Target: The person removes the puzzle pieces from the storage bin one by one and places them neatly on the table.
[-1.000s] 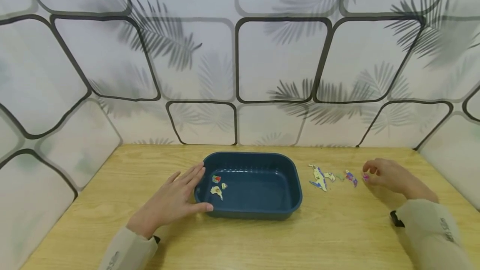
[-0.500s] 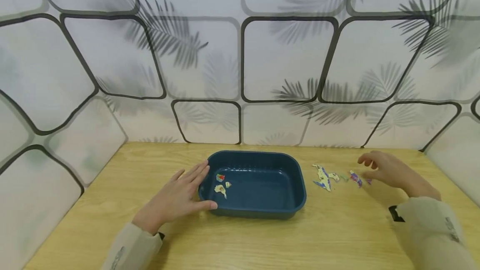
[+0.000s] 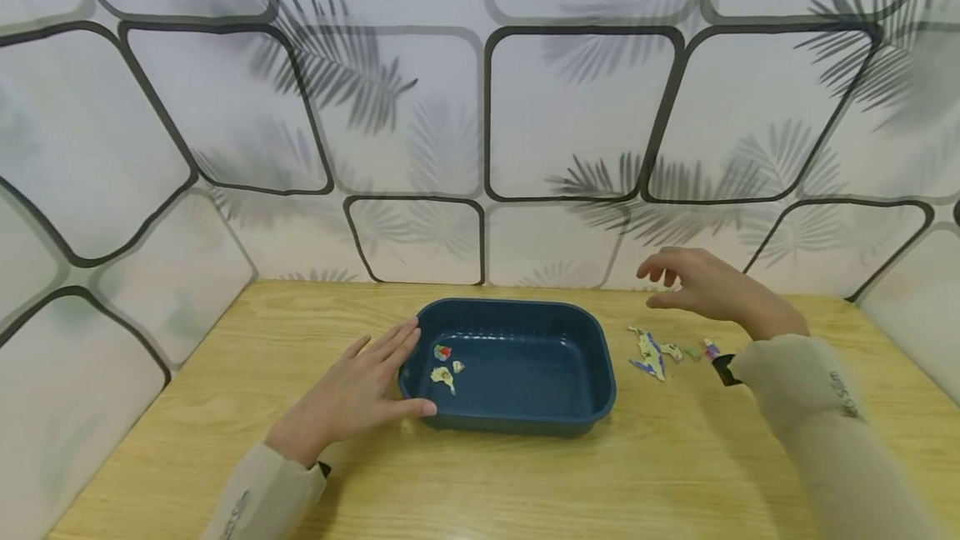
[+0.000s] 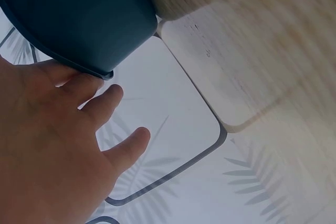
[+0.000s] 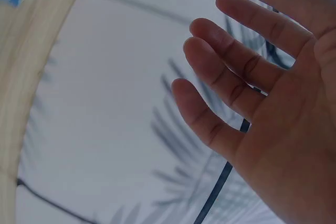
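A dark blue rectangular basin sits on the wooden table. My left hand rests at its left end, fingers on the rim and thumb over the front corner; the left wrist view shows these fingers against the rim of the basin. Inside, at the left, lie a cream scrap, a red-green scrap and a smaller pale one. Above the table, right of the basin, my right hand hovers with nothing in it. Its fingers are spread and slightly bent in the right wrist view.
To the basin's right lie a large cream-and-blue scrap, a small cream scrap, a faint greenish scrap and a purple scrap, partly behind the right wrist strap. A patterned backdrop encloses the table behind and at the sides.
My right hand has left the pink scrap at the far right, rising and moving left toward the basin. That scrap is now hidden behind the wrist. My left hand stays on the basin.
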Demonstrator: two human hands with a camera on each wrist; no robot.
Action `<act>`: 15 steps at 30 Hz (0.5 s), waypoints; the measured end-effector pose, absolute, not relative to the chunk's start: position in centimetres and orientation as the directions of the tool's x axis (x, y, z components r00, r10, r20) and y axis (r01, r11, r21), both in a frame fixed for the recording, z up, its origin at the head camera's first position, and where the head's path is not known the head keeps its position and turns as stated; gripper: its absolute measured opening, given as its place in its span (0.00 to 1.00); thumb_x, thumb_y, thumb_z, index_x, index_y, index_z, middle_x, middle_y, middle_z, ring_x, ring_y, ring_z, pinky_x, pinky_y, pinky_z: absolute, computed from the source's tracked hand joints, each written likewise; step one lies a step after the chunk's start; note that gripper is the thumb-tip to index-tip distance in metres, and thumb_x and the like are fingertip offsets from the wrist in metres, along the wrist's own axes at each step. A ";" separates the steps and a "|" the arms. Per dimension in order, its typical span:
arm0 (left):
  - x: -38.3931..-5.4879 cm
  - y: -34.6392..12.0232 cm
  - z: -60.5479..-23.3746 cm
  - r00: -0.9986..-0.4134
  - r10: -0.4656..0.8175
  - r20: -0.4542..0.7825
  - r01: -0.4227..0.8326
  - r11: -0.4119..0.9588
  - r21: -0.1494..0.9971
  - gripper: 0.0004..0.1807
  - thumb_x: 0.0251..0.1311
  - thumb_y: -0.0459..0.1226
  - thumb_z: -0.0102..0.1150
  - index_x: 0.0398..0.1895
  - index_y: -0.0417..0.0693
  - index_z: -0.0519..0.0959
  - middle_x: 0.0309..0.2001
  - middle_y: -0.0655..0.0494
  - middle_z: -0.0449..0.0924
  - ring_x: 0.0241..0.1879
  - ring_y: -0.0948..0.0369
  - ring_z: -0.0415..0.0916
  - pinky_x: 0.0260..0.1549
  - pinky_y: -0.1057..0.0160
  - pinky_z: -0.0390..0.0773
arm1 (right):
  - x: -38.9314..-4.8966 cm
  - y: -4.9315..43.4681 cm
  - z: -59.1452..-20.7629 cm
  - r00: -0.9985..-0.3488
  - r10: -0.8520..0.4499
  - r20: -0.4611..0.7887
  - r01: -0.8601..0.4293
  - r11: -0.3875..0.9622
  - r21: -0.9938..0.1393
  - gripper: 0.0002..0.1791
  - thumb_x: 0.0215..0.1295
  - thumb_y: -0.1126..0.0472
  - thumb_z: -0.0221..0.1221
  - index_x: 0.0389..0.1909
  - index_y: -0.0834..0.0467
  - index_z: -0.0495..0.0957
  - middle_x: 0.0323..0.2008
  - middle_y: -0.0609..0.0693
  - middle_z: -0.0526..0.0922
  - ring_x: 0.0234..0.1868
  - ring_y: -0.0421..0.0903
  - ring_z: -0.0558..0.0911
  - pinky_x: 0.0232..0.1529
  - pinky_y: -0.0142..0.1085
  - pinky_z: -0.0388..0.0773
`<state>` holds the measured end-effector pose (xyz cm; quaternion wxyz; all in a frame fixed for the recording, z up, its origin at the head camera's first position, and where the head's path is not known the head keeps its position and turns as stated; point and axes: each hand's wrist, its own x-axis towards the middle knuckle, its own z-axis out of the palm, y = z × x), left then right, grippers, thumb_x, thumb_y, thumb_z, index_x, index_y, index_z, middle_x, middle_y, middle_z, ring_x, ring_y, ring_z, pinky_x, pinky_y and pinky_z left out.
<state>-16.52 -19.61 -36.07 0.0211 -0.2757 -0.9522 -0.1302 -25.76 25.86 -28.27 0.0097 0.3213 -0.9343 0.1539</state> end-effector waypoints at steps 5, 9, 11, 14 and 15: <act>-16.5 -19.5 -35.9 -0.846 0.522 0.106 0.532 0.815 0.229 0.55 0.64 0.68 0.53 0.77 0.33 0.57 0.79 0.43 0.50 0.76 0.46 0.53 0.68 0.32 0.55 | -25.9 22.7 -27.5 -0.768 -0.632 0.103 -0.629 0.716 -0.302 0.18 0.65 0.61 0.68 0.53 0.64 0.80 0.46 0.55 0.81 0.44 0.54 0.80 0.44 0.53 0.78; -16.5 -19.4 -35.8 -0.850 0.517 0.100 0.526 0.820 0.228 0.55 0.64 0.67 0.53 0.77 0.33 0.57 0.80 0.44 0.50 0.76 0.46 0.53 0.68 0.32 0.54 | -26.1 20.2 -27.4 -0.739 -0.667 0.096 -0.661 0.690 -0.296 0.16 0.65 0.62 0.68 0.52 0.62 0.82 0.46 0.53 0.81 0.43 0.53 0.79 0.44 0.51 0.78; -16.4 -19.4 -35.8 -0.853 0.514 0.093 0.521 0.823 0.229 0.55 0.64 0.67 0.53 0.78 0.34 0.57 0.80 0.44 0.50 0.76 0.46 0.53 0.68 0.33 0.54 | -26.2 19.1 -27.4 -0.724 -0.683 0.094 -0.675 0.674 -0.298 0.15 0.65 0.62 0.68 0.51 0.62 0.82 0.46 0.53 0.81 0.42 0.53 0.80 0.44 0.50 0.78; -16.4 -19.3 -35.8 -0.857 0.508 0.085 0.513 0.828 0.228 0.55 0.64 0.68 0.53 0.77 0.33 0.57 0.80 0.44 0.50 0.77 0.46 0.52 0.69 0.33 0.53 | -26.4 17.6 -27.4 -0.699 -0.709 0.092 -0.697 0.646 -0.311 0.14 0.66 0.63 0.67 0.50 0.62 0.82 0.46 0.54 0.81 0.43 0.54 0.80 0.44 0.50 0.79; -16.4 -19.3 -35.8 -0.858 0.506 0.084 0.511 0.829 0.227 0.55 0.64 0.67 0.53 0.77 0.33 0.57 0.80 0.44 0.50 0.77 0.46 0.52 0.69 0.33 0.53 | -26.4 17.1 -27.4 -0.692 -0.716 0.090 -0.702 0.640 -0.312 0.13 0.66 0.63 0.67 0.50 0.62 0.82 0.46 0.54 0.81 0.43 0.54 0.80 0.44 0.50 0.79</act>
